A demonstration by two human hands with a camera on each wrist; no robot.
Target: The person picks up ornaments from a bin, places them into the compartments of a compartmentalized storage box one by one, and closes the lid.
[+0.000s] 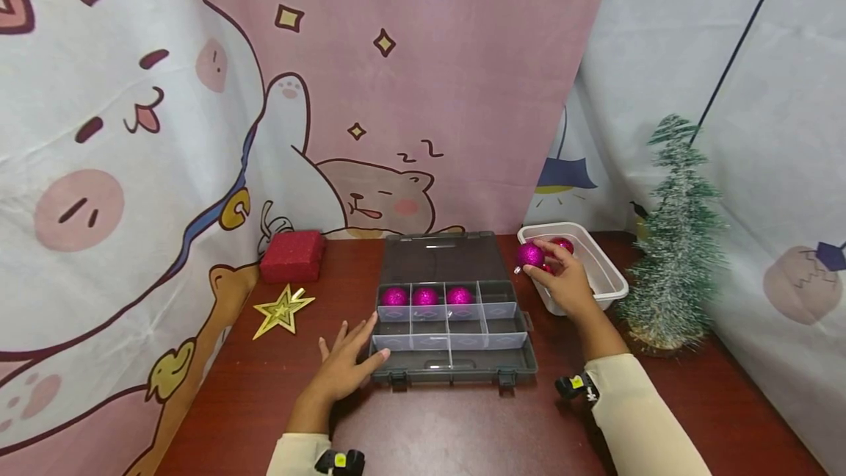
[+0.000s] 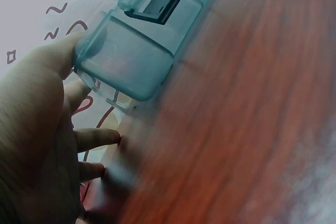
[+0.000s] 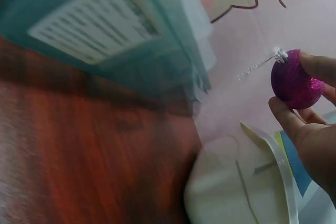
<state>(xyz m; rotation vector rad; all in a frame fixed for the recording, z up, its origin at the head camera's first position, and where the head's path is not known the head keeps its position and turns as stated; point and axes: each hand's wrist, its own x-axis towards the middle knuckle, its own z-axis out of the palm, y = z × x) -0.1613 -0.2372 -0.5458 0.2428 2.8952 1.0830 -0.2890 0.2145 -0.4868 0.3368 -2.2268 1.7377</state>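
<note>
A magenta glitter bauble with a silver cap is pinched between the thumb and fingers of my right hand, over the left side of a white plastic tub. Red baubles show inside that tub, partly hidden by the hand. My left hand rests at the left front corner of a grey see-through divider box, fingers spread and thumb on its edge. The box lies with its lid folded back. Three magenta baubles sit in separate cells of its back row.
A small frosted Christmas tree stands right of the tub. At the left lie a gold star and, behind it, a red box. Printed curtains hang behind the brown table.
</note>
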